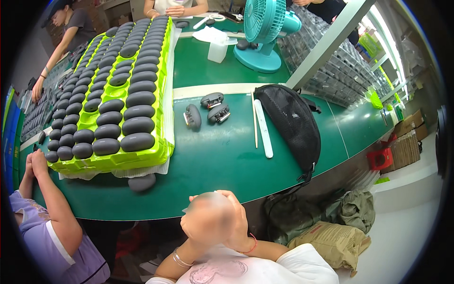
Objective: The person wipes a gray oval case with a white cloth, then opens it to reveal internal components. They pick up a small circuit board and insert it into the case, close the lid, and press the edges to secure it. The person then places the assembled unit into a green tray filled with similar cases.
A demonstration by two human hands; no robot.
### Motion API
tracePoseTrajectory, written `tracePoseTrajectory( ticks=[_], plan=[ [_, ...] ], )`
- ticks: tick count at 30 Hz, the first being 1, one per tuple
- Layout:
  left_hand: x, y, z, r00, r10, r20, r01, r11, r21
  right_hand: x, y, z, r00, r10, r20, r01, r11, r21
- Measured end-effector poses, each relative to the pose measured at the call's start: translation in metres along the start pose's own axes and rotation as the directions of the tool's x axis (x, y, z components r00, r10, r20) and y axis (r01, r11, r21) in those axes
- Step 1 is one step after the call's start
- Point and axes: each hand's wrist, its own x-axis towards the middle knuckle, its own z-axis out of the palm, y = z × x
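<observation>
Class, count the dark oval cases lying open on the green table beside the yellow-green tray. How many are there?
3. All lie right of the tray: one case nearest it, one case farther back, one case just right. Closed ones elsewhere are not counted.

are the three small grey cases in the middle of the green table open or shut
Open. All three grey cases lie apart from the green tray with lids swung back, showing lighter insides; a closed one sits smooth at the table edge.

brown paper sack [331,244] on floor, cardboard box [410,122] right
</observation>
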Motion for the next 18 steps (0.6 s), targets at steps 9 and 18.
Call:
tracePoseTrajectory(
  ticks=[9,18],
  plan=[
    [0.042,0.012,0.015,0.998,0.052,0.031,-0.052,0.998,-0.027,0.001,-0.012,-0.015,0.984,-0.159,-0.082,0.155,0.986,-0.056],
    [0.094,0.011,0.025,0.988,0.114,0.101,-0.133,0.969,0.209,0.023,-0.061,-0.027,0.953,-0.26,-0.154,0.273,0.959,0.072]
  ],
)
